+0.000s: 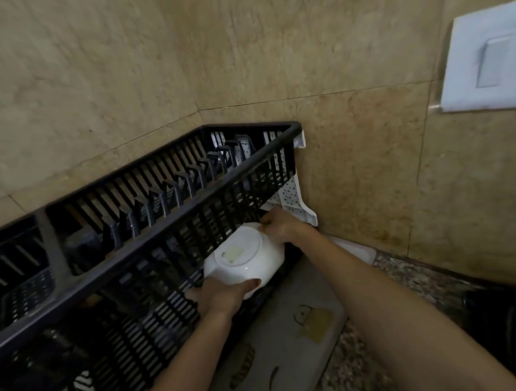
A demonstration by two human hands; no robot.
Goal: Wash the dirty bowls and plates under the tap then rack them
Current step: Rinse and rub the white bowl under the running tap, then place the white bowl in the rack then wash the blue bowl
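white bowl inverted, likely to drain | left hand grips near rim | right hand grips far rim | black dish rack beside fingers

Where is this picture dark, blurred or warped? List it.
Head view: dim overall, black rack shadowed below; small glint on the white bowl; wall seams bow from the wide lens; switch plate at right is soft.

Upturned bowl beneath top tier of rack, left hand before it, right hand behind
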